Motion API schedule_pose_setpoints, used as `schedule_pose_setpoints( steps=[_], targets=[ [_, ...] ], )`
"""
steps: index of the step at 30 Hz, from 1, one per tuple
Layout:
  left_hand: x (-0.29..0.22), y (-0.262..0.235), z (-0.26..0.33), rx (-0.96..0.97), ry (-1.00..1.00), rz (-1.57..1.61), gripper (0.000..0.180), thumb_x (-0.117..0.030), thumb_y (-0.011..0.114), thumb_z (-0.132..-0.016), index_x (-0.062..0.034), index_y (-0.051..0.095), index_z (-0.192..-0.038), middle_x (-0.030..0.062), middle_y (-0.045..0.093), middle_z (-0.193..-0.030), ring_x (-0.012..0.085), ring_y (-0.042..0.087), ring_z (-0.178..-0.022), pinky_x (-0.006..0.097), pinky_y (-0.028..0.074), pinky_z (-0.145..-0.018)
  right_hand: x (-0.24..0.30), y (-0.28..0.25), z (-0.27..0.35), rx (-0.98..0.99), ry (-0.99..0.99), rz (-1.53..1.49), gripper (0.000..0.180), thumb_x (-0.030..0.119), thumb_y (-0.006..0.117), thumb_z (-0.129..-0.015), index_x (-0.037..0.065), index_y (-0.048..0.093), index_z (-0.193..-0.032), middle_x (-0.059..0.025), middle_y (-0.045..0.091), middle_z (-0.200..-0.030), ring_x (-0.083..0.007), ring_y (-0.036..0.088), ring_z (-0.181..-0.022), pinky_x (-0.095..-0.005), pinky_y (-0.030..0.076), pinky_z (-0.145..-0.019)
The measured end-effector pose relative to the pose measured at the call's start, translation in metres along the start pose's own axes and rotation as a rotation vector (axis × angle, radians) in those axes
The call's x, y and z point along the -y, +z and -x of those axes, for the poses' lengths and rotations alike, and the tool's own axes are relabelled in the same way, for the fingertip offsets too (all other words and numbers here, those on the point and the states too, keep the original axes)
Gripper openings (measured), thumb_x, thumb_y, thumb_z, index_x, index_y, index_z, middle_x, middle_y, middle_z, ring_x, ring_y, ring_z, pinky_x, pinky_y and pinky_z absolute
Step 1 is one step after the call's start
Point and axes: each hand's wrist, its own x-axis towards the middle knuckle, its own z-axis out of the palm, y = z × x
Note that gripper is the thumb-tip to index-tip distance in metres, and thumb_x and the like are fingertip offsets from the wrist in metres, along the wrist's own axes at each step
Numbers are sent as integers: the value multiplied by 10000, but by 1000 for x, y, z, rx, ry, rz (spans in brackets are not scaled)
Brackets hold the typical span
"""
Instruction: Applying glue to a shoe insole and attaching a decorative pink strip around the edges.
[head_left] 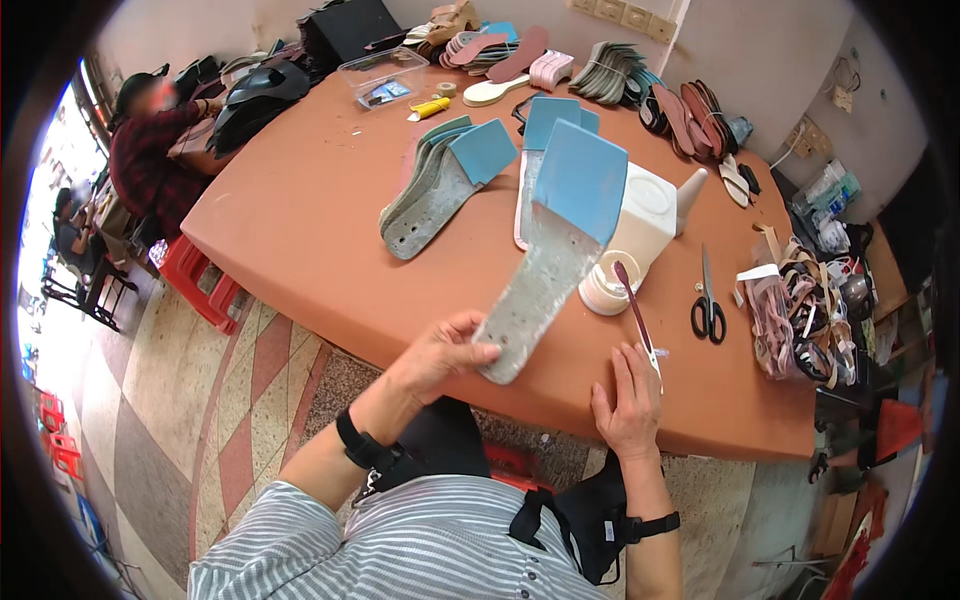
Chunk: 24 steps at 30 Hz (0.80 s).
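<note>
My left hand pinches the toe end of a grey shoe insole, thumb on top. The insole is held tilted above the table's front edge, its wide blue heel part pointing away from me. My right hand rests at the table edge, fingers stretched out beside a thin dark red brush. That brush leans in a small white glue jar, partly behind the insole. A white plastic bottle with a spout stands behind the jar. More blue-ended insoles lie beyond, partly covered by the held one.
A fanned stack of grey insoles lies left on the brown table. Black-handled scissors and a bundle of straps are at right. Soles line the wall. A person sits at far left near a red stool.
</note>
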Motion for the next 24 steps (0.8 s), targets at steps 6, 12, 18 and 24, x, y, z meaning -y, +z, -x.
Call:
schedule_pose_setpoints(
  steps=[6, 12, 18, 24],
  targets=[
    [24, 26, -2, 186, -189, 2, 376, 43, 701, -814, -58, 556, -1145, 27, 669, -1072, 116, 632, -1015, 302, 509, -913, -1, -5, -2, -4, -29, -112, 459, 289, 635, -873, -27, 591, -1203, -194, 602, -1191, -388, 545, -1169, -456, 425, -993],
    [38, 36, -6, 234, -176, -52, 377, 56, 696, -816, -60, 547, -1142, 41, 663, -1050, 149, 662, -979, 327, 576, -849, 28, -5, -8, -56, 281, -841, 424, 331, 575, -949, -51, 615, -1126, -189, 666, -975, -290, 650, -900, -352, 500, -785],
    [37, 38, -9, 257, -68, -340, 426, 2, 695, -844, -36, 529, -1235, 36, 653, -1023, 129, 634, -962, 294, 536, -863, 47, -7, -22, 117, 418, -1047, 264, 221, 627, -922, -30, 657, -997, -87, 654, -823, -151, 598, -732, -297, 482, -693],
    [16, 36, -32, 151, -102, -394, 479, -147, 631, -938, -5, 435, -1352, 74, 640, -1056, 128, 630, -959, 271, 522, -817, 35, -15, -27, 252, 547, -1191, 278, 203, 568, -952, -38, 682, -1032, -34, 673, -829, -84, 581, -759, -255, 467, -667]
  ],
)
